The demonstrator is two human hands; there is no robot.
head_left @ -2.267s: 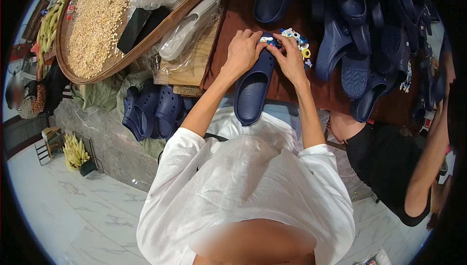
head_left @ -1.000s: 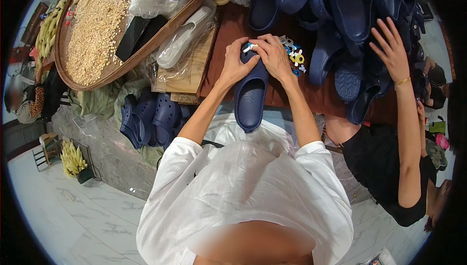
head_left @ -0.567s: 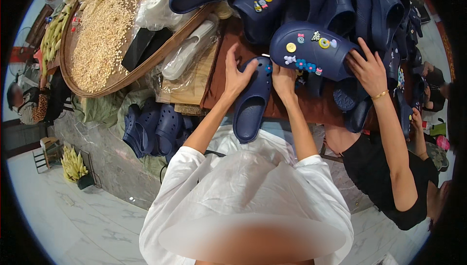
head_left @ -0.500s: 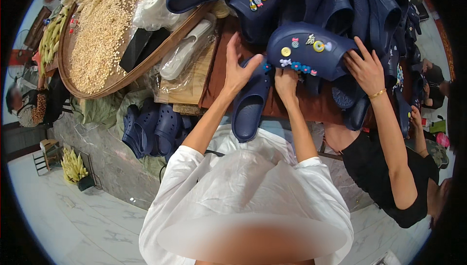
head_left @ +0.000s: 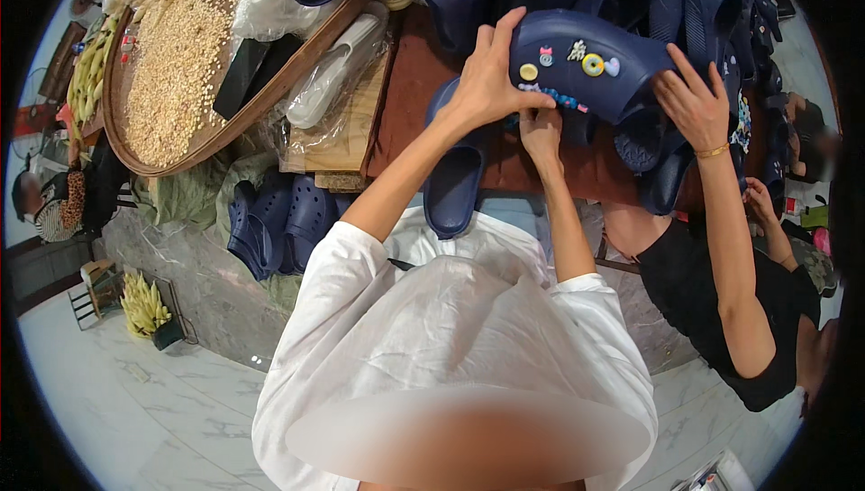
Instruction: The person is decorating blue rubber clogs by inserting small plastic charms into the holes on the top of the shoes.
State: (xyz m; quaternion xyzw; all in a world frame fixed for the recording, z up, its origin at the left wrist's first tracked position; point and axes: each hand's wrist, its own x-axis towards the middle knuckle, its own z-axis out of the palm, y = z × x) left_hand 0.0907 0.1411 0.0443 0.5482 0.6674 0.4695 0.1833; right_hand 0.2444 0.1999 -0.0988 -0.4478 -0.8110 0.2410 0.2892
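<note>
A navy clog (head_left: 586, 40) with colourful charms on its upper is held at the table's front part, toe to the left. My left hand (head_left: 491, 77) grips its toe end, thumb on the lower edge and fingers over the top. Against the same lower edge, by a row of small blue and pink charms, my right hand (head_left: 541, 131) is closed, its fingertips partly hidden by the clog. A co-worker's hand (head_left: 692, 104) with a gold bracelet touches the clog's heel end from the right. Under my left wrist lies another navy clog (head_left: 450, 189), at the table edge.
Many navy clogs (head_left: 622, 4) crowd the table's back and right. A woven tray (head_left: 270, 95) of pale kernels stands at the left, with a bagged white clog (head_left: 335, 72) beside it. More clogs (head_left: 279, 221) sit lower left. A co-worker in black (head_left: 712, 293) is close on my right.
My left hand, open and apart from the clog before, has moved right and taken hold of its toe. The view has shifted slightly.
</note>
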